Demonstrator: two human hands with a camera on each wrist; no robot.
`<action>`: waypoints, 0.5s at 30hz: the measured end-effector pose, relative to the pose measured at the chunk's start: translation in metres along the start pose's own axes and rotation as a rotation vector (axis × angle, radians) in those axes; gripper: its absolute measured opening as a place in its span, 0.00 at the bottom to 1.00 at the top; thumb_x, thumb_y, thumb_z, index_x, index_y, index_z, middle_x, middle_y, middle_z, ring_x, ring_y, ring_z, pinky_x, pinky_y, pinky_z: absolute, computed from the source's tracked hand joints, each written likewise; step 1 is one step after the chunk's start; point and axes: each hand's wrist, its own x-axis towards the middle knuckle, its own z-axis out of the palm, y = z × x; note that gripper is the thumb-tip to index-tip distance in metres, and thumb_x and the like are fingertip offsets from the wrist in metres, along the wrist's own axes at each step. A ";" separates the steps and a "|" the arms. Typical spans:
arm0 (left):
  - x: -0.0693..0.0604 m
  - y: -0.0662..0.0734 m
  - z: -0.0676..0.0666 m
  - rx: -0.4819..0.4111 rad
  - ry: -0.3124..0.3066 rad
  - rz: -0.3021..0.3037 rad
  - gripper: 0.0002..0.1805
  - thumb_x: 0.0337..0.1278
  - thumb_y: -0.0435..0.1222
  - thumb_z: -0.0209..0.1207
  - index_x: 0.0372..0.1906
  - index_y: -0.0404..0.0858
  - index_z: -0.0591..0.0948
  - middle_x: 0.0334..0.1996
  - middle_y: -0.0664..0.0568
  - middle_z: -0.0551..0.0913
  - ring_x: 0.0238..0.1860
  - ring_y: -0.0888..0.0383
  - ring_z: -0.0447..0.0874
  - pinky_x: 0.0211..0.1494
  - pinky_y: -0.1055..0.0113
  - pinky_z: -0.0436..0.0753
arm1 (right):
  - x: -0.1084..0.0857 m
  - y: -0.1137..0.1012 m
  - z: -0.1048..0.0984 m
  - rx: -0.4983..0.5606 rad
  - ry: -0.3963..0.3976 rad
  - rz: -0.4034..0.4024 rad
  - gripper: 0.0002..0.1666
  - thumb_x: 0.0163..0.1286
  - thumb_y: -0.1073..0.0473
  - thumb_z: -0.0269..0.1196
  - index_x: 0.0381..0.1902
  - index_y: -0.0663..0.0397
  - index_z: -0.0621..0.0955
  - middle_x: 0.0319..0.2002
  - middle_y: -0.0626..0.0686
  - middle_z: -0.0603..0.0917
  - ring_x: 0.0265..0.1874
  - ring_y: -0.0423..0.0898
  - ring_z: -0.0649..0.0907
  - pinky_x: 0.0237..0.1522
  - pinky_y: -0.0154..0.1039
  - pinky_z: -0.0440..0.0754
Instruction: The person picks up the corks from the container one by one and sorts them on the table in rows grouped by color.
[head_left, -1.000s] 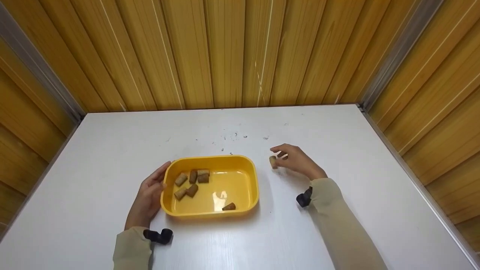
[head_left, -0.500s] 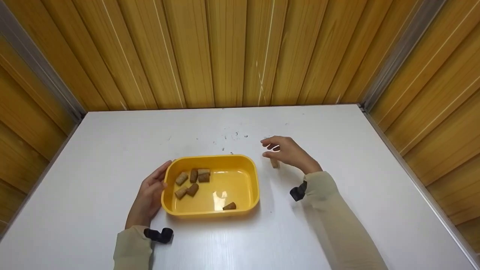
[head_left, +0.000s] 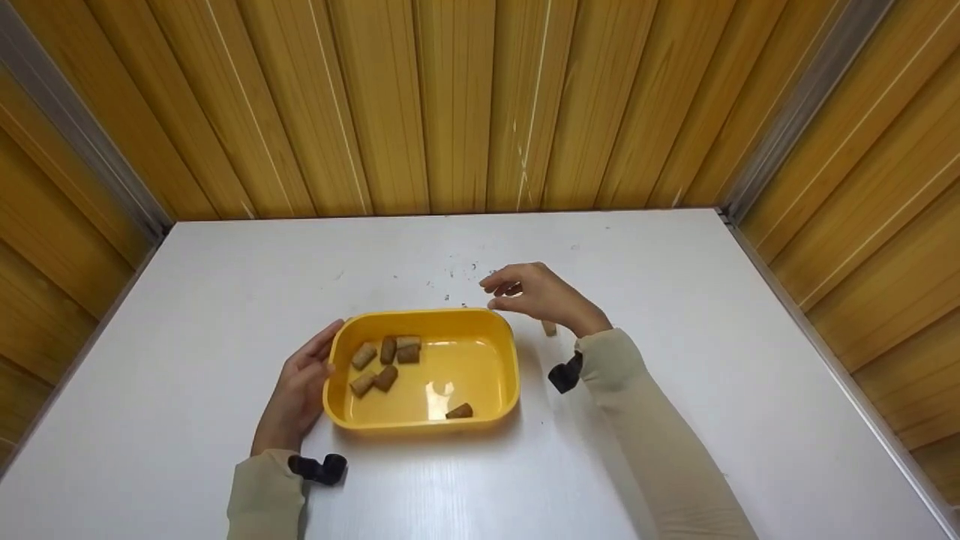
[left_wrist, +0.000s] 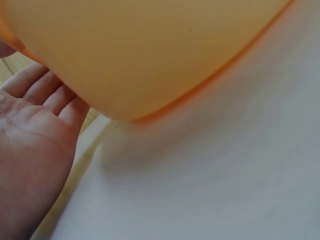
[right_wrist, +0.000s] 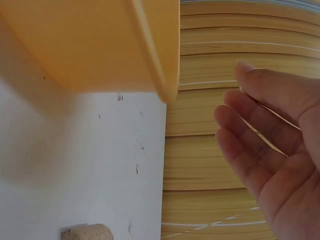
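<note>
A yellow plastic bin (head_left: 469, 375) stands on the white table with several tan and brown corks (head_left: 364, 356) inside, mostly toward its left end. One brown cork (head_left: 459, 411) lies apart near the bin's front wall. My left hand (head_left: 292, 394) touches the bin's left side, fingers along the outside and thumb by the rim; its fingertips are partly hidden in the left wrist view. Above the bin's far right corner hovers my right hand (head_left: 536, 295), fingers loosely bent and holding nothing. A loose cork (right_wrist: 89, 233) sits on the table, partly hidden behind the right hand in the head view.
Small dark marks (head_left: 451, 274) dot the white tabletop (head_left: 247, 292) beyond the bin. Wood-patterned panels (head_left: 457, 105) rise at the back and on both sides. Black wrist devices (head_left: 321, 469) sit at both cuffs.
My right hand has moved left and away from me, from the loose cork to the bin's far right corner. The cork stays on the table; left hand and bin have hardly moved.
</note>
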 end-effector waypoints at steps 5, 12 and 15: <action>-0.001 0.001 0.000 -0.008 0.011 0.001 0.36 0.55 0.18 0.39 0.73 0.30 0.54 0.64 0.58 0.73 0.67 0.65 0.69 0.69 0.70 0.68 | 0.012 -0.014 0.009 0.035 -0.066 0.030 0.19 0.64 0.60 0.64 0.54 0.55 0.82 0.50 0.57 0.84 0.46 0.48 0.83 0.53 0.41 0.83; -0.004 0.001 -0.001 0.031 0.003 0.009 0.36 0.57 0.19 0.40 0.73 0.32 0.55 0.66 0.58 0.71 0.68 0.65 0.67 0.70 0.68 0.66 | 0.027 -0.027 0.024 -0.004 -0.164 -0.013 0.18 0.65 0.61 0.63 0.53 0.57 0.82 0.50 0.58 0.85 0.46 0.48 0.85 0.51 0.39 0.84; -0.004 0.001 -0.001 0.035 0.002 0.019 0.35 0.58 0.19 0.41 0.73 0.32 0.55 0.66 0.59 0.70 0.68 0.65 0.67 0.70 0.68 0.66 | 0.032 -0.030 0.032 -0.017 -0.206 -0.022 0.19 0.66 0.62 0.62 0.54 0.59 0.81 0.50 0.59 0.85 0.47 0.49 0.85 0.51 0.38 0.84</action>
